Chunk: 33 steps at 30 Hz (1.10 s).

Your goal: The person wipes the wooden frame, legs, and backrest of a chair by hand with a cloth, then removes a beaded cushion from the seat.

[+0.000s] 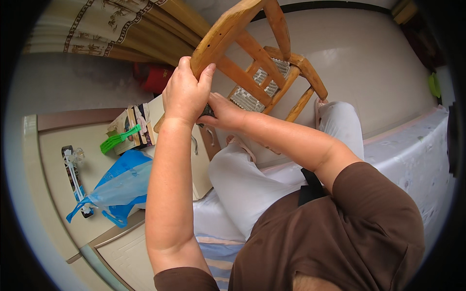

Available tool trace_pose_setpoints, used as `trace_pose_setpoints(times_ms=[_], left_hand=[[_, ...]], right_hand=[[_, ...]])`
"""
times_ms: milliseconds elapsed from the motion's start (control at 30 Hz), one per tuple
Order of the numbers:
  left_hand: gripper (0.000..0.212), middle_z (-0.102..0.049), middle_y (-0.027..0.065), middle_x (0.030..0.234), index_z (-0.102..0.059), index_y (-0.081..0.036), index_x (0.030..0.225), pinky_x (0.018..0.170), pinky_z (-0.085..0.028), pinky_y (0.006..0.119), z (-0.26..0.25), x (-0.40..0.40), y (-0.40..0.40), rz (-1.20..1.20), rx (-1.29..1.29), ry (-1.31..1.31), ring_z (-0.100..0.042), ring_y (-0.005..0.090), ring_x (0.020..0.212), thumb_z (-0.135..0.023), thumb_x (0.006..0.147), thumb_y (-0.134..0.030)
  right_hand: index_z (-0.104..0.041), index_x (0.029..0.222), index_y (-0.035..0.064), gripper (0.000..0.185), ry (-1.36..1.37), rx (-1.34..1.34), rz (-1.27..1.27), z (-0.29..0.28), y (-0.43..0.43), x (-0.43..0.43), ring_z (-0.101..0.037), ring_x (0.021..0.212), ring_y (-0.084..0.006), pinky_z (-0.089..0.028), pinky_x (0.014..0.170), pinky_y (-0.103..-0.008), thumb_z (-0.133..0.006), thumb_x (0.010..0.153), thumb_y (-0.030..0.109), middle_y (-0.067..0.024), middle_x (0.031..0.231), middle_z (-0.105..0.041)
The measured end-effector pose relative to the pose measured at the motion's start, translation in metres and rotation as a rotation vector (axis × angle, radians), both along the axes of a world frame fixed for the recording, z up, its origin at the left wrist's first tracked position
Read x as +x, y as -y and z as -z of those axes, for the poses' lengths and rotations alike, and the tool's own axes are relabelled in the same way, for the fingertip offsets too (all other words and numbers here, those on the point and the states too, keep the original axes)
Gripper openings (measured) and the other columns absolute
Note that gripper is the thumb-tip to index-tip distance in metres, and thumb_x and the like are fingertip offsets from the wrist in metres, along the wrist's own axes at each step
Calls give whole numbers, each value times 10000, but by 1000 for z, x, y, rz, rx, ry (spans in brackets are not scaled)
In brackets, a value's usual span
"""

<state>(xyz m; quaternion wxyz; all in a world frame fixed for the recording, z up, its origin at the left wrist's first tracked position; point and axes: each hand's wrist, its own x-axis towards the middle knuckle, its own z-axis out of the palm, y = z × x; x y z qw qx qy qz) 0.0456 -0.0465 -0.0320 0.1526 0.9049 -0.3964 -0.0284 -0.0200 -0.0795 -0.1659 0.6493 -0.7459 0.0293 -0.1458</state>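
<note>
A wooden chair [222,38] with a woven seat [247,99] stands tilted in my view, its thick upper back rail nearest to me. My left hand [185,92] is closed around the end of that rail, with its thumb on the near face. Just below and to the right, my right hand [227,112] holds a small dark, rough-looking pad or cloth [207,110], mostly hidden by the fingers. Whether the pad touches the wood cannot be told.
A cream cabinet [51,152] at the left bears a green brush [118,139], books [128,125], a blue plastic bag [123,182] and a narrow dark item [74,182]. A red bag [154,78] lies behind, near a curtain [142,43]. A cloth-covered bed [407,145] is at the right.
</note>
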Motion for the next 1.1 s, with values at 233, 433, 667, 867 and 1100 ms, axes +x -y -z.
trace_pose_setpoints(times_ms=[233,433,667,867,1100], left_hand=[[494,-606,194,923,-492,8,1049,715,-455,420,-7,0,3,-34,39,-76,-580,359,851,-537,804,-419],[502,-612,193,900,-490,5,1060,706,-458,419,-1,-3,5,-13,30,15,-582,357,849,-543,801,-421],[487,-609,185,919,-489,4,1051,712,-457,419,-8,-9,2,-10,16,19,-582,357,845,-551,800,-408],[428,-625,147,870,-520,-45,1011,717,-441,389,-1,-9,3,-25,15,46,-584,332,843,-523,817,-427],[437,-622,151,893,-517,-44,1014,727,-440,396,-5,-11,-2,-41,35,65,-582,331,851,-515,819,-435]], right_hand=[[-419,1157,29,588,-76,-141,59,38,-2,-11,-422,1083,-353,-344,932,-404,-691,709,294,-178,1127,-487],[-394,1194,11,607,-132,-117,74,97,-7,-15,-427,1103,-349,-343,934,-405,-676,720,264,-187,1163,-475],[-486,1096,30,431,-167,-182,7,107,8,-30,-436,1096,-345,-367,923,-401,-632,705,137,-183,1130,-509],[-515,1110,41,383,-682,-696,-147,150,18,-60,-410,1081,-320,-378,925,-377,-492,728,68,-137,1070,-507],[-590,999,6,330,-741,-962,-212,117,-28,-56,-435,1035,-277,-403,840,-333,-546,699,135,-132,1052,-510]])
